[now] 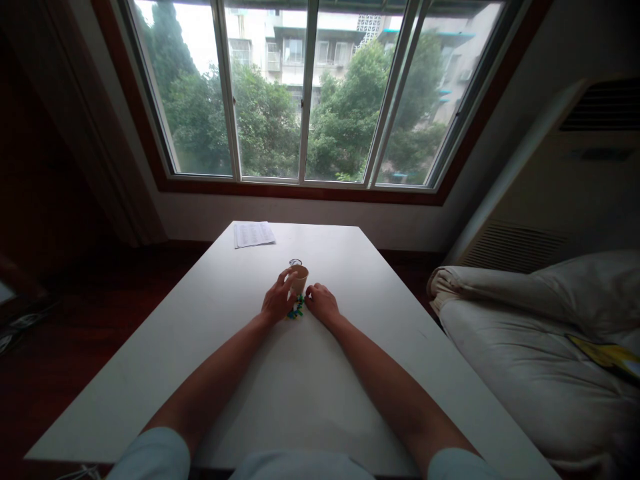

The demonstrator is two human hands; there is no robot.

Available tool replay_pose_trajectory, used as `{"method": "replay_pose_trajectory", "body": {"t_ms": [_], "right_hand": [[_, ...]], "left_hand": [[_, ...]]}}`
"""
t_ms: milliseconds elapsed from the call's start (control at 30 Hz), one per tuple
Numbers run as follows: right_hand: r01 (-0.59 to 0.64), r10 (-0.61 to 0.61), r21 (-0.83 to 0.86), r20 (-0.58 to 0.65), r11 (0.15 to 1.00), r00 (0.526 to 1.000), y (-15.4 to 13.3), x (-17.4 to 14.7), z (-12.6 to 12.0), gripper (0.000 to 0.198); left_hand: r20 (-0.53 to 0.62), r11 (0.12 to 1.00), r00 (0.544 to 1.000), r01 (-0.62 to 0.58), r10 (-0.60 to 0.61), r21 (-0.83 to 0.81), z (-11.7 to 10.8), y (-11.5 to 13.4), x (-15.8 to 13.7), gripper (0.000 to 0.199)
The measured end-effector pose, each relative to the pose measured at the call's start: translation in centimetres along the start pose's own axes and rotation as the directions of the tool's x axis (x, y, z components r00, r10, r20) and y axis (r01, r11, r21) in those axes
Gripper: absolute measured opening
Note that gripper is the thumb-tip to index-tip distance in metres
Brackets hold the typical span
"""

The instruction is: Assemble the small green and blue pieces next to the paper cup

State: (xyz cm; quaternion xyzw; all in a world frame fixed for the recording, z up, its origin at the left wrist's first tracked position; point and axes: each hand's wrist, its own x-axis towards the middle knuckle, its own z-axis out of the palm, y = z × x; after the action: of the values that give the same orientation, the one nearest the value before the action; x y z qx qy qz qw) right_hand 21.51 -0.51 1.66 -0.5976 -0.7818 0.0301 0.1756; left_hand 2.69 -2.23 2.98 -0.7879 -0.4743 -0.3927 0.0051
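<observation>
A brown paper cup [300, 279] stands near the middle of the white table [210, 347], its open mouth up. My left hand [278, 297] curves around the cup's left side, fingers at the rim and thumb lower down. Small green, blue and yellow pieces [297, 308] lie in a cluster just in front of the cup, between my hands. They are too small to name. To their right, my right hand [323, 303] rests with fingers curled together. Whatever its fingertips hold, if anything, is hidden.
Behind the cup lies a small thin dark loop [295, 262]. Paper sheets [254, 234] are at the table's far left corner. A cushioned sofa [525, 347] stands to the right, and a window [305, 100] is beyond the table.
</observation>
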Motion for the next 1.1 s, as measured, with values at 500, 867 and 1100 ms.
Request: {"method": "replay_pose_trajectory", "body": {"t_ms": [500,867,1100], "right_hand": [[0.023,-0.023,0.032,0.001,0.999,1.000,0.2,0.1,-0.1,0.011],[-0.001,0.002,0.022,-0.008,1.000,1.000,0.1,0.1,0.2,0.013],[-0.009,0.009,0.007,-0.001,1.000,1.000,-0.1,0.1,0.0,0.011]], "left_hand": [[-0.044,0.994,0.995,0.083,-0.086,-0.070,0.2,-0.6,0.0,0.052],[-0.076,0.985,0.987,0.131,-0.140,-0.113,0.7,-1.4,0.0,0.050],[-0.077,0.968,0.976,0.191,-0.205,-0.160,1.2,-2.1,0.1,0.051]]}}
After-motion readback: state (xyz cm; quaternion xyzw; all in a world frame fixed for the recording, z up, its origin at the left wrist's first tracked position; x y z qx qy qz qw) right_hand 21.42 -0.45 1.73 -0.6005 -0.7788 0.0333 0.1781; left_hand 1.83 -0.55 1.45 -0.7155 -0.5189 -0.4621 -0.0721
